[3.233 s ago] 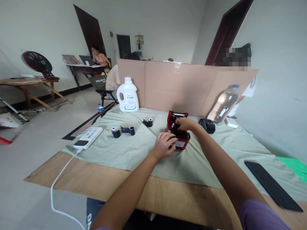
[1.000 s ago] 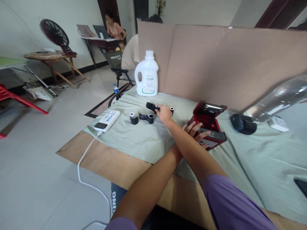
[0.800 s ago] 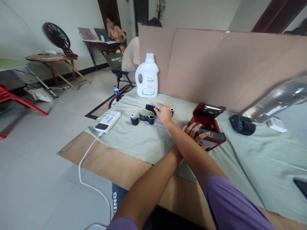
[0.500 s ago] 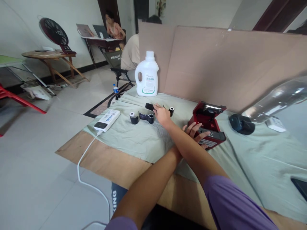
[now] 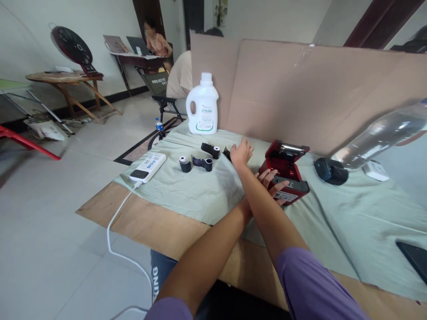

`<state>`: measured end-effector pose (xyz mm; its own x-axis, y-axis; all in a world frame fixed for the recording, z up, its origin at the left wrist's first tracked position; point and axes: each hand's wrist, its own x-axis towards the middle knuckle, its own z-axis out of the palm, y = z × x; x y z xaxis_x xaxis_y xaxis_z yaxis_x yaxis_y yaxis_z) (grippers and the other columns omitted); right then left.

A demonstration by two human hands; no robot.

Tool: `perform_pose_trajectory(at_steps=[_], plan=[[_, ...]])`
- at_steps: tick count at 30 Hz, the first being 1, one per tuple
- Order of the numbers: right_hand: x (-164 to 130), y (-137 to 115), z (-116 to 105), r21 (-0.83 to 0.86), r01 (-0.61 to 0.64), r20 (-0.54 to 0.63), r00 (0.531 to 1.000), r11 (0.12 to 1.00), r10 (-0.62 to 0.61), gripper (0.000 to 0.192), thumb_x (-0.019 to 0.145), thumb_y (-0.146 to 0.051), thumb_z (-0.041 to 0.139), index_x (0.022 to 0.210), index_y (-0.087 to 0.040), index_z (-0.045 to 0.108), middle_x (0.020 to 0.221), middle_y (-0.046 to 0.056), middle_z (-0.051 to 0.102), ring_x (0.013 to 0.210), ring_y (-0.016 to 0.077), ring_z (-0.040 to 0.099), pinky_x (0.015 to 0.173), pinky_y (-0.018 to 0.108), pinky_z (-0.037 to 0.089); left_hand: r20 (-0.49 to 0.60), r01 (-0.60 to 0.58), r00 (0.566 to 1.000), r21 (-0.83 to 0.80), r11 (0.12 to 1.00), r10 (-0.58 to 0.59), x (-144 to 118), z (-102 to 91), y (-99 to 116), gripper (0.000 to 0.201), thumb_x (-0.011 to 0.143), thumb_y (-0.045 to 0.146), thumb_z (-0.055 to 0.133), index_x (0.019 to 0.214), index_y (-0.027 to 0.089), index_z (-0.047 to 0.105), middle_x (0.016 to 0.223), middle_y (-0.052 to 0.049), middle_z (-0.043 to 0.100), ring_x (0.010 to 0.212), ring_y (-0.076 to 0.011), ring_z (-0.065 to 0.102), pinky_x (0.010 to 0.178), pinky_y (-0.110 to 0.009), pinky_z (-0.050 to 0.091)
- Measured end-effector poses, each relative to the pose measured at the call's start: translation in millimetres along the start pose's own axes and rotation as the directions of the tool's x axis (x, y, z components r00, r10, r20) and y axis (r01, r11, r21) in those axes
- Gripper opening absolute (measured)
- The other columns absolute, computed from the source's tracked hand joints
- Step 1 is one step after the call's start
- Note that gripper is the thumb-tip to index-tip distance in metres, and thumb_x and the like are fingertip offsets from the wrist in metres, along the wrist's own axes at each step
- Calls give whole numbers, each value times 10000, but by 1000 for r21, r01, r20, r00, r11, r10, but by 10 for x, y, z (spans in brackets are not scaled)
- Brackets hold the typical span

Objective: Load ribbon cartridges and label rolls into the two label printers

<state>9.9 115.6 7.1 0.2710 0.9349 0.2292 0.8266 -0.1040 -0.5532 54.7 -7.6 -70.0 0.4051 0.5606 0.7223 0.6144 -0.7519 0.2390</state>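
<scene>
The right hand (image 5: 240, 153) reached over a black roll (image 5: 227, 153) left of the red printer (image 5: 284, 174); the left hand (image 5: 271, 181) rested against that printer.

Bright, even daylight; soft shadows on green cloth (image 5: 200, 195). Glare streaks on clear bottle (image 5: 383, 133), smeared and stretched right of red printer (image 5: 285, 171). Wide-angle bending at edges; near sleeve soft.
</scene>
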Motion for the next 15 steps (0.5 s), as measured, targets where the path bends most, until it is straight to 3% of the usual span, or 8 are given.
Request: perform_pose_trajectory(at_steps=[2, 4, 10, 13, 15], plan=[[90, 83, 48, 167, -209, 87, 977, 964, 197, 524, 856, -290, 572, 1370, -190, 573, 1299, 186, 634, 1276, 373, 501, 1033, 504, 428, -19, -20, 1000, -20, 1000, 19, 0, -15, 10, 598, 901, 498, 615, 1440, 262, 510, 1606, -148, 272, 1502, -345, 251, 1208, -562, 221], [140, 148, 124, 246, -284, 169, 954, 927, 247, 416, 776, -246, 632, 1188, -217, 682, 1119, 150, 706, 1192, 369, 563, 986, 490, 461, -44, -29, 999, -37, 999, 27, -5, -42, 24, 587, 913, 480, 605, 1447, 257, 503, 1605, -156, 274, 1511, -348, 243, 1215, -571, 200], [159, 239, 228, 365, -236, 123, 971, 901, 204, 261, 726, -199, 643, 975, -228, 712, 1001, 100, 741, 1041, 283, 661, 907, 379, 494, -36, -2, 999, -88, 996, -1, -14, -60, 40, 573, 921, 456, 594, 1459, 288, 492, 1609, -124, 301, 1527, -371, 215, 1231, -602, 159], [143, 198, 149, 442, -180, 75, 984, 879, 163, 191, 759, -277, 641, 934, -214, 684, 976, 76, 746, 978, 225, 680, 845, 307, 509, -16, -7, 1000, -64, 998, 6, -14, -25, 26, 606, 902, 462, 623, 1463, 274, 491, 1618, -138, 276, 1533, -364, 199, 1236, -601, 147], [102, 122, 45, 559, -136, 51, 990, 818, 130, 214, 771, -357, 645, 920, -203, 655, 948, 60, 739, 944, 202, 677, 794, 281, 520, -13, -19, 1000, -48, 999, 19, -10, -23, 17, 606, 905, 477, 621, 1456, 253, 502, 1615, -158, 271, 1535, -357, 195, 1239, -591, 149]])
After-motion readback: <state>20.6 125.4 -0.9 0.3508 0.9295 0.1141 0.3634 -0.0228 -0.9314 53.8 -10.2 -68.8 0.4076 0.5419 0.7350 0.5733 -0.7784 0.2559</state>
